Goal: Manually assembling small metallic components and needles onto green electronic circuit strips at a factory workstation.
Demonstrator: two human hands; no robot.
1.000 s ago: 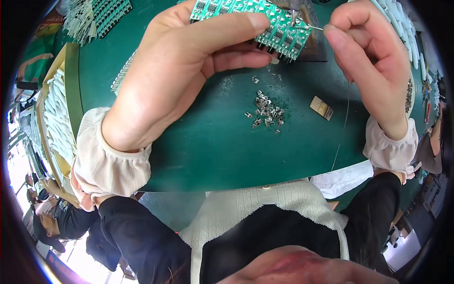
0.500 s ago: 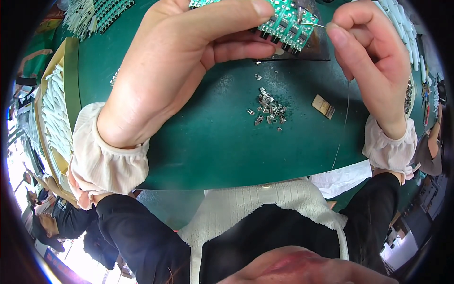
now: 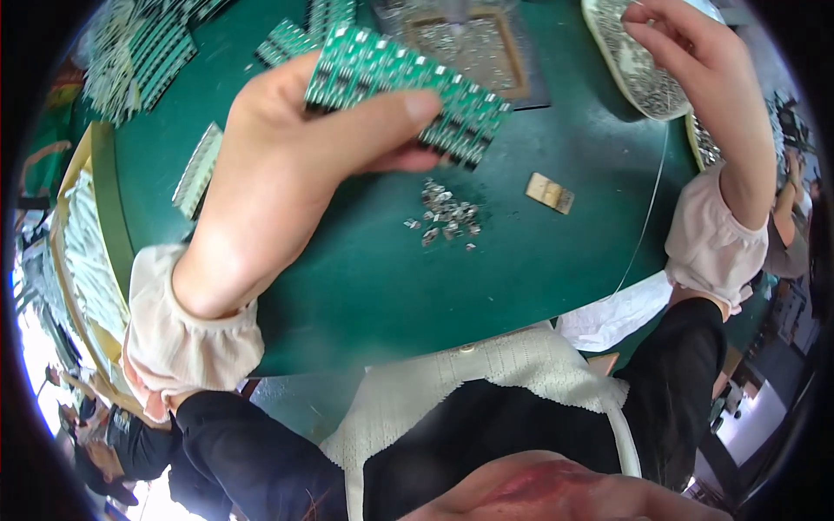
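Note:
My left hand (image 3: 287,148) grips a green circuit board panel (image 3: 365,65) by its near edge, thumb on top and fingers beneath. Rows of solder points and small black parts cover the panel, which slants down to the right. At the upper right my right hand (image 3: 695,39) is closed in a pinch over a pale tray (image 3: 656,111) of small metal parts. A thin solder wire (image 3: 650,204) trails from below that hand to the table's near edge; its end at the fingertips is hard to make out. Below the panel lies a small pile of shiny metal pieces (image 3: 447,213).
A small tan block (image 3: 550,193) lies right of the pile. Behind the panel stands a brown-framed tray (image 3: 519,56) with metallic bits. More boards (image 3: 165,74) and pale strips lie far left. A yellow-edged box (image 3: 104,182) of white tubes stands at left.
My right hand has moved up and right, away from the panel, with the wire trailing. My left hand has lowered and turned the panel, and the view has shifted, showing more of the table's far side.

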